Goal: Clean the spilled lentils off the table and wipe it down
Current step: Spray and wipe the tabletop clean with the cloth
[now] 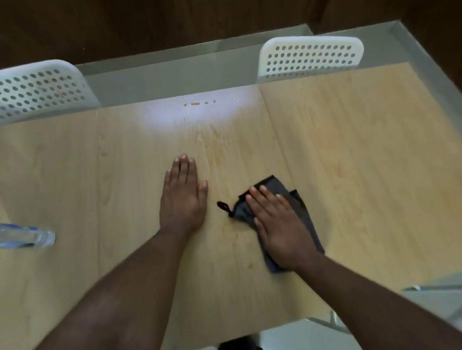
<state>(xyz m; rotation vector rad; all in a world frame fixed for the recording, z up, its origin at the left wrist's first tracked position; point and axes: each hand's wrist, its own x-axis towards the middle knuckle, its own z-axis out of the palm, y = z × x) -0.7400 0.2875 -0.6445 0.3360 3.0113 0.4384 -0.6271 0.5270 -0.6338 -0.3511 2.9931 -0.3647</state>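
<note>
**Cloth down, palm braced: the wipe-down in hand**

Nearest the person, along the table's near edge, both bare forearms reached out over the pale wood-grain laminate table (348, 141). The right hand (278, 226) lay flat with straight fingers on a dark grey folded cloth with a small hanging loop (297, 199), pressing it to the surface a little right of the table's middle; nothing was gripped, the palm simply bore down, as suits a wiping stroke. The left hand (183, 196) rested open and flat on the bare wood just beside the cloth, fingers together and pointing to the far edge, most likely to steady the body while the other arm worked.

Around and beyond the cloth, faint yellowish smears (215, 137) marked the wood, and a small spot sat nearer the near edge; these looked to be what the wiping was for. No heap of lentils showed in the middle, so the sweeping-up seemed largely done. By the left edge lay a clear plastic bottle with a blue label (15, 238), on its side and well apart from both hands.

At the far edge, within a bright glare, a short row of small orange specks (199, 103) remained; whether lentils or marks was too small to tell. Beyond the table stood two white perforated chair backs (310, 54).
</note>
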